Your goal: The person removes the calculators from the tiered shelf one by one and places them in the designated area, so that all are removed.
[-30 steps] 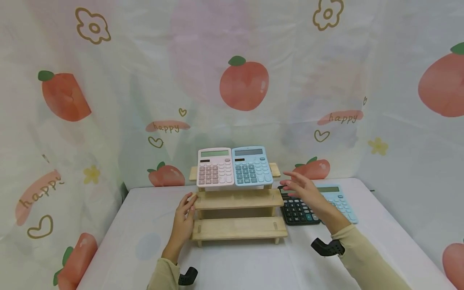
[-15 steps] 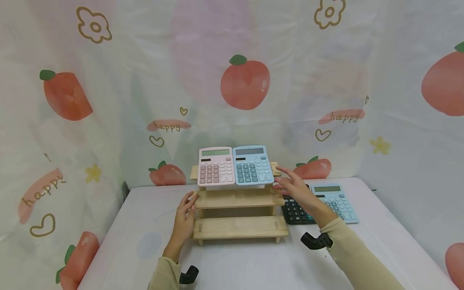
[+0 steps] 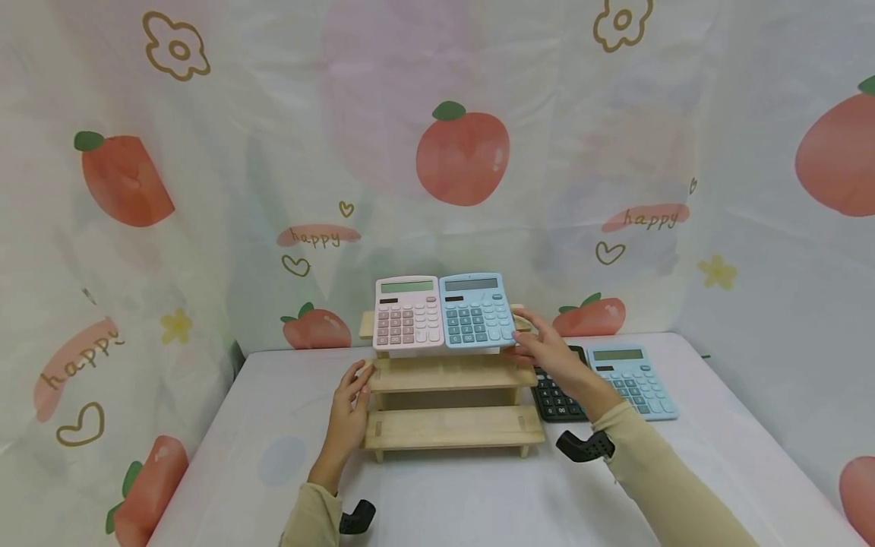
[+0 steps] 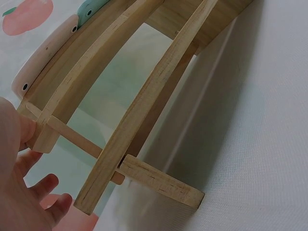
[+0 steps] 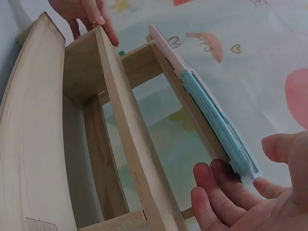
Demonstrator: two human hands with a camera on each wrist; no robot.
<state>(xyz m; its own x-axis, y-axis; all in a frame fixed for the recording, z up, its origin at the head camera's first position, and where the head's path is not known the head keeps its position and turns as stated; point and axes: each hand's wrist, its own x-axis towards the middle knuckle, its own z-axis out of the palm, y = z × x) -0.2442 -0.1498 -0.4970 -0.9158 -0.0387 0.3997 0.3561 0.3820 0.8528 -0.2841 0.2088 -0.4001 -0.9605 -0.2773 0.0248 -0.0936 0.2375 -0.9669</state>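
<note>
A pink calculator (image 3: 408,313) and a blue calculator (image 3: 478,310) stand side by side, tilted back, on the top tier of a wooden stepped rack (image 3: 454,428). My left hand (image 3: 349,414) grips the left end of the middle shelf; in the left wrist view its thumb and index finger lie about that end, other fingers loose. My right hand (image 3: 557,363) is at the blue calculator's lower right corner. In the right wrist view, its spread fingers (image 5: 214,195) touch or nearly touch the calculator's end and the rack edge beneath.
Right of the rack, a black calculator (image 3: 557,399) lies on the white table (image 3: 444,501), partly hidden by my right hand. Beside it lies another blue calculator (image 3: 639,384). A fruit-printed cloth (image 3: 519,251) hangs close behind the rack.
My right hand has moved left from above the black calculator to the upright blue calculator's lower right corner. The left hand stays on the rack, and the calculators show no clear shift.
</note>
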